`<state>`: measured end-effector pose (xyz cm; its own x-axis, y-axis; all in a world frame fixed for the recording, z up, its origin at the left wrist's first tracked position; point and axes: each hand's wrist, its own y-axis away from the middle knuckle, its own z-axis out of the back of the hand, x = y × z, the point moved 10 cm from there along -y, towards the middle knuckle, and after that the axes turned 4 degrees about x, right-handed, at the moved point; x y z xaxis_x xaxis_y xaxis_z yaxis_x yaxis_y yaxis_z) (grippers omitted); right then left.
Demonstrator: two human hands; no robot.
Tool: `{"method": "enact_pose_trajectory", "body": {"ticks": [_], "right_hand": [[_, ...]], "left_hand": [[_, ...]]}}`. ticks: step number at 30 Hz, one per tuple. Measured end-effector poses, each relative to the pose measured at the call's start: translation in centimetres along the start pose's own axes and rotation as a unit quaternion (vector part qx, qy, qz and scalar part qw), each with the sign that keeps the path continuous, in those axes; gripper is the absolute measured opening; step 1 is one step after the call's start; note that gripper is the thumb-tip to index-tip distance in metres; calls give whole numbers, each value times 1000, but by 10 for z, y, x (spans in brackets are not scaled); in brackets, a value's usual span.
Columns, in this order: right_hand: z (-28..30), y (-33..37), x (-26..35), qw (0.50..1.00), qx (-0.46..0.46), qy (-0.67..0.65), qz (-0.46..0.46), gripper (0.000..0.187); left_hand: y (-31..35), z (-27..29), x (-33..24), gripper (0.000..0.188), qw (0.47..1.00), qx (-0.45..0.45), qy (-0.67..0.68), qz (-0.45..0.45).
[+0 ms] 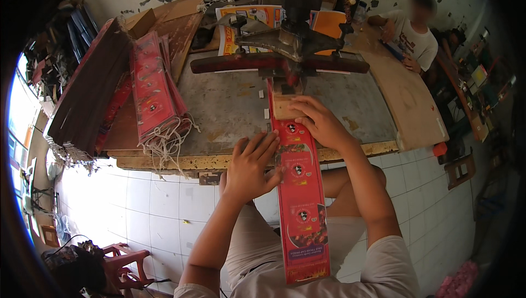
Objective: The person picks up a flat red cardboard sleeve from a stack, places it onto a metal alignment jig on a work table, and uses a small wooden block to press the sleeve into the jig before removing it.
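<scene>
The left hand (251, 167) is spread, palm down, its fingers stretched forward and slightly apart. Their tips reach the left edge of a long red printed strip (301, 202), and the thumb points right, its tip at the same edge lower down. The right hand (320, 120) comes in from the other side, fingers curved, their ends on or just beside a small light wooden block (284, 110) at the strip's far end; whether it pinches the block or only rests there, I cannot tell.

The strip lies lengthwise in front of the person, its far part on a worn grey tabletop (219, 112) and its near part reaching past the table's front edge, above the lap. Beyond the block stands a dark metal press (293, 40) with a wide horizontal bar, over the strip's far end.

To the left on the table lies a bundle of similar red strips (153, 87) with loose white strings at the near end, and beside it a tall, dark-edged stack (82, 95). At upper right, another person (411, 40) in a white shirt sits beside a wooden board (405, 106). Pale tiles (164, 210) cover the floor.
</scene>
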<state>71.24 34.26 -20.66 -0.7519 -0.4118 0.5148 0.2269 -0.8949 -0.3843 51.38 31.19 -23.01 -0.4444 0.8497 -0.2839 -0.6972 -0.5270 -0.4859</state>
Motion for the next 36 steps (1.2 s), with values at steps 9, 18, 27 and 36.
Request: {"method": "enact_pose_trajectory", "body": {"ticks": [9,18,27,36], "right_hand": [[10,3,13,994,-71,83,31,36],[12,2,-1,997,-74,33,3,36],[10,8,-3,994,-99,39,-13,36],[55,120,20,998,-59,-28,-6,33]], "left_hand": [[0,1,2,65,1000,12,1,11],[1,1,0,67,1000,11,9,7],[2,2,-3,65,1000,3,-5,0],[65,-18,11,64,997,-36,-43,45]]}}
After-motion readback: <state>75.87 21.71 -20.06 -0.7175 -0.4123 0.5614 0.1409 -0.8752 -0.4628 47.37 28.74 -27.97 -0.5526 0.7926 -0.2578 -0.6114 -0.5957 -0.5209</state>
